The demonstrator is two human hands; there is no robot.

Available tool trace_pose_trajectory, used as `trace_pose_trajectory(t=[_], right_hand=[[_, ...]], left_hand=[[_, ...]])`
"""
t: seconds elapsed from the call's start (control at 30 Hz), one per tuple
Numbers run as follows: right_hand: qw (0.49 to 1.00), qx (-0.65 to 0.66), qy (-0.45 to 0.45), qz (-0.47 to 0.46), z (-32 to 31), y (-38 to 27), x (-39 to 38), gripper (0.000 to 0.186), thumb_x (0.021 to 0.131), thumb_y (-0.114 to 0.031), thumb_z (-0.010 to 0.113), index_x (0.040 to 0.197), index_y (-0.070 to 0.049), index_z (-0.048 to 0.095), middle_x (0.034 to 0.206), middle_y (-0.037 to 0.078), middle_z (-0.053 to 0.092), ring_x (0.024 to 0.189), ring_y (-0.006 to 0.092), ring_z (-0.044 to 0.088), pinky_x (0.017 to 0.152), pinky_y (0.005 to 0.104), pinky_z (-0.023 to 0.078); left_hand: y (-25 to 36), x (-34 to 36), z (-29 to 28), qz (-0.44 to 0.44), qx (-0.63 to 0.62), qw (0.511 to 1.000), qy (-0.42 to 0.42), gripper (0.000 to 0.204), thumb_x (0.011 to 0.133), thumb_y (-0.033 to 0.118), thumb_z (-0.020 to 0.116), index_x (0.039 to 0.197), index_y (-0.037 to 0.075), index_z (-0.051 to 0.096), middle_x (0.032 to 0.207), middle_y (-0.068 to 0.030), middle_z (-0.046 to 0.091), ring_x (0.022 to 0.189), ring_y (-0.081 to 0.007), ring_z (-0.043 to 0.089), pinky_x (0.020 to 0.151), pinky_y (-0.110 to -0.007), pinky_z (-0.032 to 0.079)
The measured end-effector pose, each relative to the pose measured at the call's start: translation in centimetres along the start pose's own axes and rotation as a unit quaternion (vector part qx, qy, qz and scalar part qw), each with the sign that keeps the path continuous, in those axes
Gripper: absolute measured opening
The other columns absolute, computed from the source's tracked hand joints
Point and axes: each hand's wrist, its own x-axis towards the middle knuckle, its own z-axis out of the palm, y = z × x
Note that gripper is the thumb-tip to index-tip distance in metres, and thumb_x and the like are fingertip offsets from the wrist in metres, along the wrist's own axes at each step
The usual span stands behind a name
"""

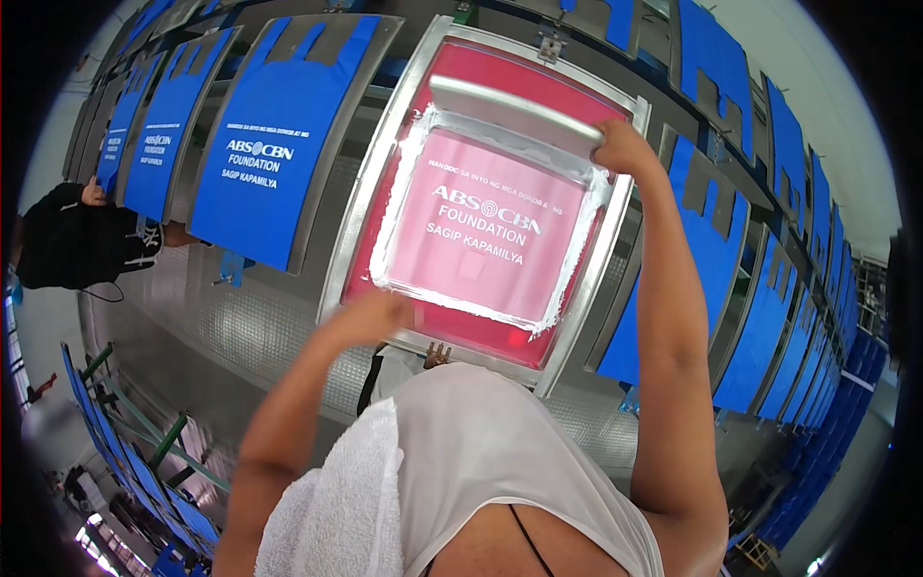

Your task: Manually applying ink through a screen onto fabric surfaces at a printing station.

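A: While the right hand is clamped round the right end of the squeegee, the left hand lies on the near-left rim of the screen frame, fingers together, pressing rather than gripping as far as I can tell. Only the head view to go on.

B: Where's the squeegee sitting?

A: At the far end of the pink mesh, inside the frame, on the far edge of the white ink band that rings the print area. The frame lies on the long metal table, over one of the blue bags.

B: Axis?

A: The blade's long axis runs left-right across the frame, tilted a bit, the left end farther than the right. The frame's long axis runs near to far, leaning right at the far end; the hinge clamp is at the far side.

B: Risks?

A: One hand at one end only, so I'd judge uneven pressure: the left half could skip and leave a thin print. If the left hand lets up, the frame may shift on the bag and smear. Ink piled along the right edge could spill past the mesh onto the rim. The towel on the shoulder hangs close and might brush wet ink.

B: Anything else?

A: Printed blue bags lie in a row to the left, more to the right. Another person in black is at far left, well apart.
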Motion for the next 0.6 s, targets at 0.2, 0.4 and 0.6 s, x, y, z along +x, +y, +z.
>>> trace_pose_trajectory(t=[0.2, 0.4, 0.6], right_hand=[[0.998, 0.042, -0.041, -0.035, -0.3, -3.3, 0.9, 0.049, 0.063, -0.015, 0.060, 0.111, -0.004, 0.064, 0.106, 0.020, 0.064, 0.101, 0.0353, 0.060, 0.091, 0.0387, 0.047], [0.998, 0.015, 0.054, -0.028, 1.1, -6.5, 1.0, 0.049, 0.063, -0.010, 0.056, 0.111, -0.005, 0.064, 0.107, 0.020, 0.063, 0.102, 0.0356, 0.059, 0.091, 0.0404, 0.046], [0.999, -0.035, 0.040, -0.003, 2.9, -10.4, -5.7, 0.052, 0.062, -0.009, 0.056, 0.114, -0.011, 0.064, 0.106, 0.016, 0.065, 0.101, 0.0337, 0.060, 0.088, 0.0399, 0.048]], left_hand=[[-2.8, -3.4, 13.5, -0.095, -0.375, 0.920, -0.051, 0.042, 0.093, 0.038, 0.055, 0.095, -0.003, 0.065, 0.076, -0.0041, 0.064, 0.072, -0.0088, 0.056, 0.067, -0.028, 0.046], [-3.7, -3.7, 12.7, -0.021, -0.369, 0.925, -0.093, 0.031, 0.094, 0.028, 0.055, 0.092, 0.000, 0.068, 0.073, 0.0027, 0.062, 0.068, -0.0036, 0.051, 0.063, -0.023, 0.044], [-3.1, -3.9, 12.0, 0.002, -0.360, 0.928, -0.095, 0.034, 0.094, 0.030, 0.055, 0.076, 0.003, 0.064, 0.060, 0.0041, 0.051, 0.056, -0.0045, 0.043, 0.052, -0.022, 0.035]])
